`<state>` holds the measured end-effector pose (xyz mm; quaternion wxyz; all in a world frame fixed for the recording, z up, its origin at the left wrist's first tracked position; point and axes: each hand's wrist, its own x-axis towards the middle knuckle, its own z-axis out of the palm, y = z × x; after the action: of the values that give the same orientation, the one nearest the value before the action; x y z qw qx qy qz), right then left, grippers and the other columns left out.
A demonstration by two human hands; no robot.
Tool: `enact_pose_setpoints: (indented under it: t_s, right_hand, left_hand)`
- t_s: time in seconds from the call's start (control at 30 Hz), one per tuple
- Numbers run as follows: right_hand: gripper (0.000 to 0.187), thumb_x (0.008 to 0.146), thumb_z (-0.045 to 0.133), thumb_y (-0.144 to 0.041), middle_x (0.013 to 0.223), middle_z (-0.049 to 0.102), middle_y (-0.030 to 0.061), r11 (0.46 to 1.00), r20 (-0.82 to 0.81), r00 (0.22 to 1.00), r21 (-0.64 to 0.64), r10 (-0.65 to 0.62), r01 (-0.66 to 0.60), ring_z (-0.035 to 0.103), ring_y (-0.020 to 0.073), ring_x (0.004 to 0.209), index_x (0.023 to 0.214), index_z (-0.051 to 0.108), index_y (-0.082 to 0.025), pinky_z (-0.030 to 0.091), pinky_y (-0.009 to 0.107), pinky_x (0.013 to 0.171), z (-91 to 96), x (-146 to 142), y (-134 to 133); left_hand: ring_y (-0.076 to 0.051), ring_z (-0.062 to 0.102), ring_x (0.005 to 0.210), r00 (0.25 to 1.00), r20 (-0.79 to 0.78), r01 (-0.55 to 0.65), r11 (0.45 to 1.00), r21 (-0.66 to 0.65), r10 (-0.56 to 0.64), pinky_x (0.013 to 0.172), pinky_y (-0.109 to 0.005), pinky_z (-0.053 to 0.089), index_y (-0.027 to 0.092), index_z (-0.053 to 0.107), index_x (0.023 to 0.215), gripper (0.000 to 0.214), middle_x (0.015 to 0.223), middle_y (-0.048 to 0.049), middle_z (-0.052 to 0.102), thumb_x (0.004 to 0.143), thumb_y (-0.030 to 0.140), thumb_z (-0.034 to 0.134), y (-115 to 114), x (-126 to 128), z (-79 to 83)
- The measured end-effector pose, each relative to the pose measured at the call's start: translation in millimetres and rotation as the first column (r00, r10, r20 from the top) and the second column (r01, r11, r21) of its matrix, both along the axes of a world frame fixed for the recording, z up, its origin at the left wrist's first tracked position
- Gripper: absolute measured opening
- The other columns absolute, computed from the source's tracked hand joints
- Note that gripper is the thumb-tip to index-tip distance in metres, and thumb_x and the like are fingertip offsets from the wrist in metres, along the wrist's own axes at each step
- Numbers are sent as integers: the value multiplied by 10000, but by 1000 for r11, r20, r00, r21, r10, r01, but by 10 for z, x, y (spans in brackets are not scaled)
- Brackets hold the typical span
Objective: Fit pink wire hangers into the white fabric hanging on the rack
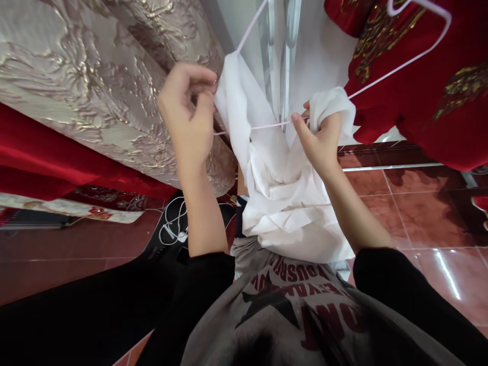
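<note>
A white garment (284, 195) hangs in loose folds in front of my body, draped over a thin pale pink wire hanger (271, 124). My left hand (190, 109) is at the garment's left upper edge, fingers curled and fingertips against the cloth; it is slightly blurred. On the other side, my right hand (322, 134) grips the hanger's lower bar near its right end, thumb on the wire. White cloth bunches over the back of that hand and hides most of its fingers.
Embossed beige-gold fabric (87, 76) hangs close on the left. Red cloth with gold decoration (415, 76) hangs on the right. A black padded surface (162, 259) at lower left carries a white cable (173, 223). Reddish tiles (423, 208) cover the floor.
</note>
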<state>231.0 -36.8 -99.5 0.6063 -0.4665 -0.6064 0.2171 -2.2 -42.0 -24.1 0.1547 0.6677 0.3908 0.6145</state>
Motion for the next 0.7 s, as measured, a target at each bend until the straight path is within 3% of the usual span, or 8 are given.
enact_pose_setpoints:
  t_s: [0.13, 0.27, 0.37, 0.43, 0.5, 0.57, 0.7]
  right_hand:
    - [486, 857, 596, -650, 928, 618, 55, 1000, 7, 1000, 2, 3, -3, 628, 177, 1025, 888, 571, -166, 489, 428, 1074, 0, -2, 11]
    - [473, 854, 610, -638, 928, 615, 56, 1000, -2, 1000, -2, 25, -25, 634, 160, 922, 922, 581, -171, 526, 412, 1015, 13, -20, 3]
    - [473, 847, 615, -640, 925, 613, 57, 1000, -3, 1000, 1, 6, -6, 624, 154, 878, 918, 583, -173, 541, 404, 968, 2, -19, -3]
    - [486, 848, 609, -648, 942, 616, 58, 1000, 3, 1000, 4, -7, 7, 627, 158, 894, 952, 591, -173, 534, 411, 983, -13, -2, 0]
    - [504, 851, 604, -652, 960, 620, 62, 1000, 12, 1000, 0, -8, 8, 633, 167, 930, 1000, 601, -171, 519, 424, 1011, -26, 18, 7]
    - [514, 851, 599, -660, 987, 624, 68, 1000, 19, 1000, -6, -2, 3, 633, 182, 998, 999, 608, -167, 503, 429, 1040, -31, 30, 12]
    - [504, 866, 576, -663, 1017, 629, 79, 1000, 45, 999, -7, 4, -3, 611, 202, 1121, 944, 605, -166, 471, 428, 1101, -14, 22, 9]
  left_hand:
    - [-238, 604, 998, 999, -15, -38, 994, 104, 39, 964, -328, 505, 229, 743, 953, 555, 989, -39, 636, 734, -200, 467, 55, 90, -34]
    - [-258, 602, 1061, 998, -58, 38, 980, 194, -27, 1002, -357, 528, 262, 731, 1011, 611, 1058, -31, 601, 771, -217, 438, 135, 223, 151]
    - [-243, 608, 1047, 988, -31, 153, 986, 69, -151, 994, -308, 546, 241, 718, 963, 610, 1082, -17, 584, 735, -267, 469, 179, 294, 266]
    - [-239, 587, 1086, 988, 105, 124, 990, -66, -117, 985, -267, 538, 207, 702, 868, 544, 1079, -18, 582, 712, -284, 526, 162, 295, 260]
    - [-241, 545, 1161, 980, 199, 23, 993, -117, 1, 989, -252, 517, 194, 683, 847, 468, 1092, -27, 572, 712, -250, 617, 107, 259, 170]
    - [-238, 515, 1200, 972, 216, -81, 994, -67, 94, 1017, -275, 488, 205, 670, 907, 377, 1106, -37, 555, 764, -142, 703, 41, 207, 15]
    - [-247, 487, 1250, 947, 292, -117, 991, -71, 133, 1114, -356, 412, 246, 643, 904, 72, 1039, -49, 564, 950, 195, 665, -24, 155, -333]
